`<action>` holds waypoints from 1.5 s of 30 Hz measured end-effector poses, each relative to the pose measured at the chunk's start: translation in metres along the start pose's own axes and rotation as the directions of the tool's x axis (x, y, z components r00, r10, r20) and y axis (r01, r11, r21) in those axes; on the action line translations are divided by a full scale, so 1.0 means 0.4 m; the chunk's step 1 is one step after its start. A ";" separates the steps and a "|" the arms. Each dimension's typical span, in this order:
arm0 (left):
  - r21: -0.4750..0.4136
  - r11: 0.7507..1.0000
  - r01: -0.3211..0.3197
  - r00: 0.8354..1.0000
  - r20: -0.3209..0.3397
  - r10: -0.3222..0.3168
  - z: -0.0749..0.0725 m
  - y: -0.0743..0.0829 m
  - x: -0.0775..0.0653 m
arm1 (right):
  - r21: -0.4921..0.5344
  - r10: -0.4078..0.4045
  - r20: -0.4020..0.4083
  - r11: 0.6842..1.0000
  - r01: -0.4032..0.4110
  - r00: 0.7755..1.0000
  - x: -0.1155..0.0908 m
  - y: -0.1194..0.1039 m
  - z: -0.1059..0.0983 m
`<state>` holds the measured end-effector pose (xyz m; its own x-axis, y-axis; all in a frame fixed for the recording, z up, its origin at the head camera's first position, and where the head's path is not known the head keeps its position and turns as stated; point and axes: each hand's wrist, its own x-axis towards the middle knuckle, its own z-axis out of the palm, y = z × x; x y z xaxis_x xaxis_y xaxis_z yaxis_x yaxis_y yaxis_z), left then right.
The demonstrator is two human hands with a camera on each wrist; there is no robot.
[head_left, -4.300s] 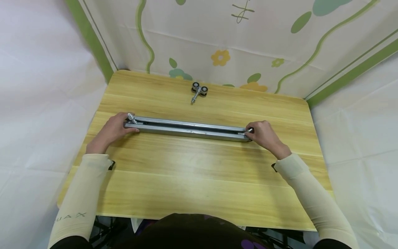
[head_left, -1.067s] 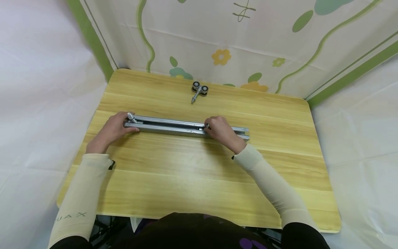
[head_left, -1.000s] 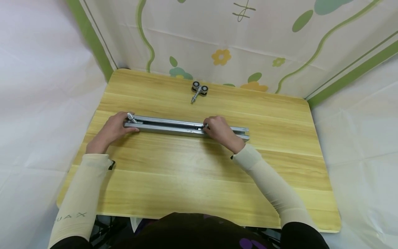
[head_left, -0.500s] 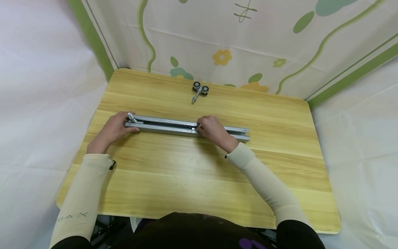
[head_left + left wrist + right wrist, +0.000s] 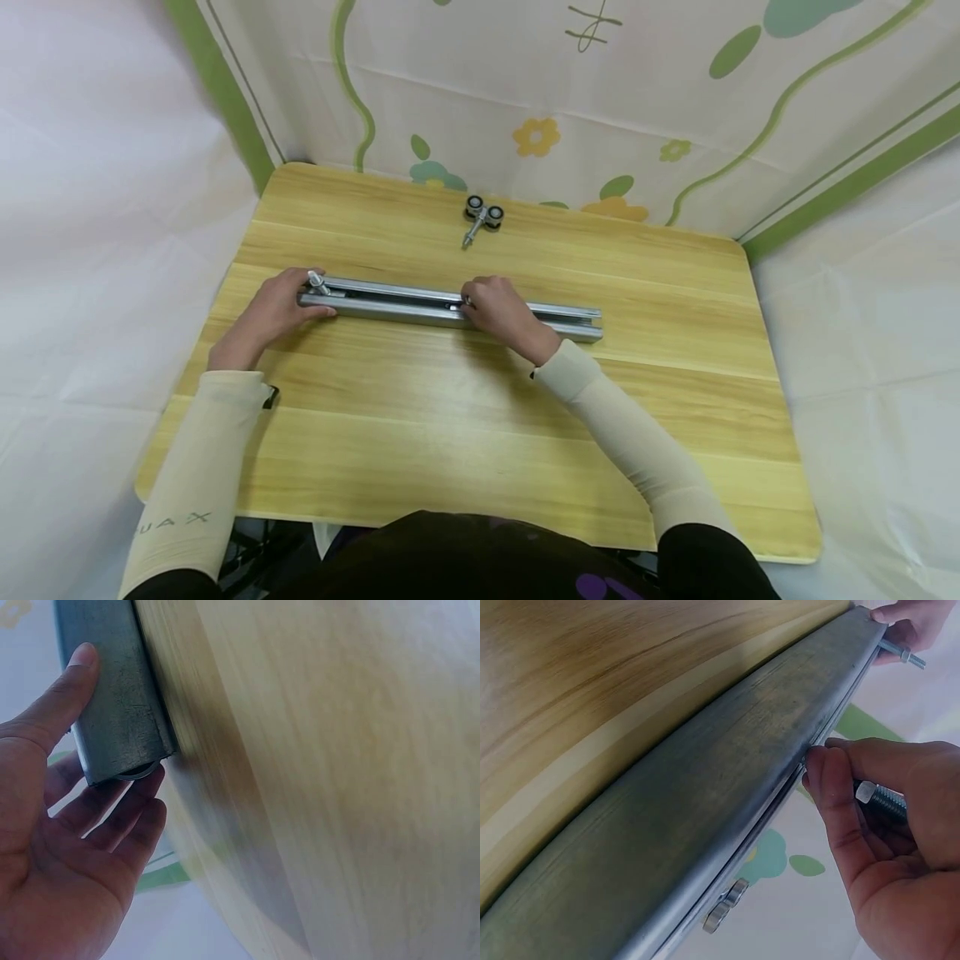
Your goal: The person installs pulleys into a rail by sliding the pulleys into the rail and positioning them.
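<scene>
While left hand (image 5: 273,313) grips rail (image 5: 397,313) at left end, right hand (image 5: 497,310), fingers curled round bolt (image 5: 886,801), sits near mid-rail, earlier at right end.

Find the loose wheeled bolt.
In the head view, the wheeled bolt lies near the far edge of the table, beyond the metal rail and right hand.

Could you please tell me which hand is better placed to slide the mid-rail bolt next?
Probably the right hand: it grips the bolt near mid-rail, while the left hand holds the rail's left end.
</scene>
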<state>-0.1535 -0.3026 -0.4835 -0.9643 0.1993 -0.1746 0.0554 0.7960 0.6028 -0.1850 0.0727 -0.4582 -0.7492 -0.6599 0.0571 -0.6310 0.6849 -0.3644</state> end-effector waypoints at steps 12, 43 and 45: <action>-0.004 1.000 -0.002 1.000 -0.005 0.002 -0.003 0.000 -0.002 | 0.019 -0.027 0.000 0.999 0.027 1.000 0.027 -0.020 0.009; -0.009 1.000 -0.008 1.000 -0.006 0.008 -0.004 0.000 -0.003 | -0.135 -0.012 0.147 0.990 0.032 0.989 0.126 0.162 -0.144; -0.006 1.000 -0.010 1.000 -0.009 0.010 -0.005 -0.001 -0.003 | -0.156 -0.011 0.158 0.987 0.036 0.987 0.148 0.169 -0.144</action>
<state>-0.1528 -0.3041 -0.4820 -0.9660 0.2020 -0.1614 0.0635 0.7904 0.6094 -0.2835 0.0976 -0.4258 -0.7008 -0.7081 -0.0864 -0.6813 0.7003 -0.2129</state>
